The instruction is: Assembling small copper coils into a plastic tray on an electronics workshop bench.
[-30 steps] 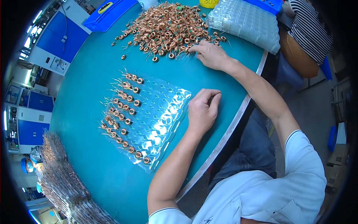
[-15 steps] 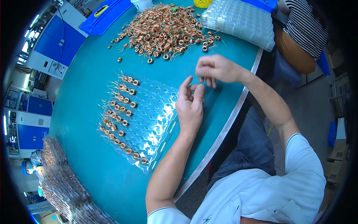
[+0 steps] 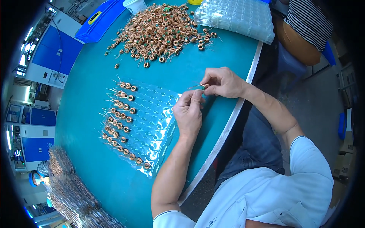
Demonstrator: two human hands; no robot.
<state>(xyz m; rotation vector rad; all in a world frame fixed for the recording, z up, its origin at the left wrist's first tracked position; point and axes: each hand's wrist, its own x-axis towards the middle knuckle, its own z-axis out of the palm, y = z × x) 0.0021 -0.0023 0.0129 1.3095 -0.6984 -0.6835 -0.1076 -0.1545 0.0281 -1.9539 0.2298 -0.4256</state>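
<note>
A copper coil is pinched between the thumb and fingers of the right hand, above the green table. The left hand is held just beside it, thumb and fingertips pressed together; whether anything is gripped there cannot be told. Leftward, a clear tray is partly filled with rowed coils; beyond, a loose pile is heaped

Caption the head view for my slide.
Right hand holding a toroidal coil, left hand alongside, partly filled clear tray nearby.
</note>
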